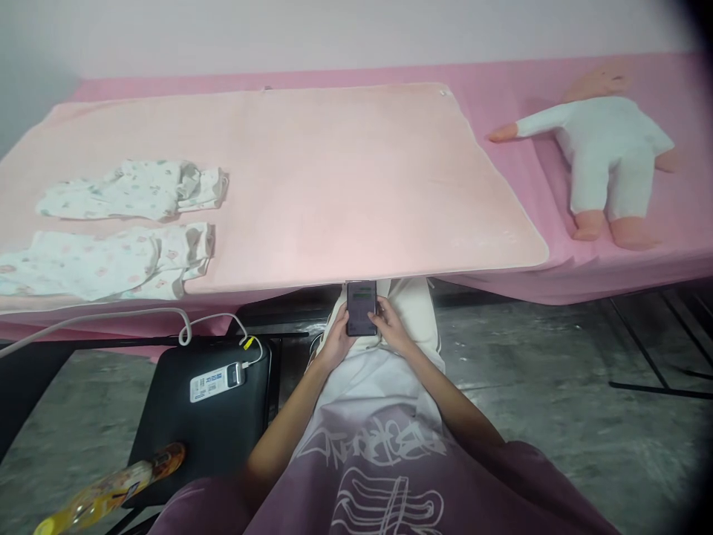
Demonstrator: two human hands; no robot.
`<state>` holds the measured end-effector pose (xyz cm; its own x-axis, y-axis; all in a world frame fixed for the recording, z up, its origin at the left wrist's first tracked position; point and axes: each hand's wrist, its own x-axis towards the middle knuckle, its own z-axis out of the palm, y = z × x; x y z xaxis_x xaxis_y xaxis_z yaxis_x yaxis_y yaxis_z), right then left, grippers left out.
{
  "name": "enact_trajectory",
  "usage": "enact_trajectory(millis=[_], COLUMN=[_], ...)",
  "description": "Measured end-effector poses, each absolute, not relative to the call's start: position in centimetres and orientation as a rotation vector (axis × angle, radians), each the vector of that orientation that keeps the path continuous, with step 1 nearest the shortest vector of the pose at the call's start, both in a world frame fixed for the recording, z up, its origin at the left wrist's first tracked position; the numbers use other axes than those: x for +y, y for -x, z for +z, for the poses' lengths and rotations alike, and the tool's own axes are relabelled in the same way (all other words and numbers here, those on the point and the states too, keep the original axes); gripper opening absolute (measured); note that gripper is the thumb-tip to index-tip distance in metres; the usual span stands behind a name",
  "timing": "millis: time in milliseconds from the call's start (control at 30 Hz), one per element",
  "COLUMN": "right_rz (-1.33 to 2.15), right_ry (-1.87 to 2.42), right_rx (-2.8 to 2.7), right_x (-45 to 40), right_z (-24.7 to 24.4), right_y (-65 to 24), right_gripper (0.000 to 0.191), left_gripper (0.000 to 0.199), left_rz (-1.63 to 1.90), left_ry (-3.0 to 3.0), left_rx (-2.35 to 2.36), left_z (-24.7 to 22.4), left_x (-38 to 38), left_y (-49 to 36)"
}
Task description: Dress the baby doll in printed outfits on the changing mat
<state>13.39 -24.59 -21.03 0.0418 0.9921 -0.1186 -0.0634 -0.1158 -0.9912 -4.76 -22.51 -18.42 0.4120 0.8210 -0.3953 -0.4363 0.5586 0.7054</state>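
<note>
A dark phone (362,308) with its screen lit is held upright over my lap, just below the front edge of the bed. My left hand (337,340) grips its left side, and my right hand (391,327) holds the right side with the thumb at the screen. On the pale pink mat (345,178) at the left lie two folded patterned baby garments, one (139,189) behind the other (116,260). A doll (610,141) in white clothes rests on its back on the pink sheet (501,96) at the right.
To my left is a black stool (178,423) bearing a white power bank (216,382) with a cable (111,316) plugged in. A bottle with a yellow cap (111,490) lies at the stool's near edge. Black metal legs (640,349) stand on the grey floor at the right.
</note>
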Motion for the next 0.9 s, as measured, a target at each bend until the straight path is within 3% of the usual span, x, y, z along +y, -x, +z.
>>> enact_trajectory(millis=[200,500,667,900], right_rz=[1.296,1.366,1.345,1.200], right_ry=[1.262,1.187,1.217,1.276], right_rx=[-1.092,-1.041,-1.059,-1.171], right_x=[-24.9,-25.0,-25.1,-25.2], right_z=[-21.5,-20.6,-20.7,-20.7], right_y=[-13.5,-13.8,-13.7,-13.3], right_gripper=[0.061,0.053,0.056,0.075], left_gripper=[0.052,0.061,0.053,0.055], left_rz=[0.873,0.902,0.929,0.953], left_ry=[-0.558,-0.570,-0.596,-0.561], left_rx=[0.804,0.927,0.949,0.854], left_z=[-18.9,-17.9,-18.0,-18.3], left_x=[-22.3,-22.4,-22.4,-22.3], left_y=[4.7,3.9,3.7,3.6])
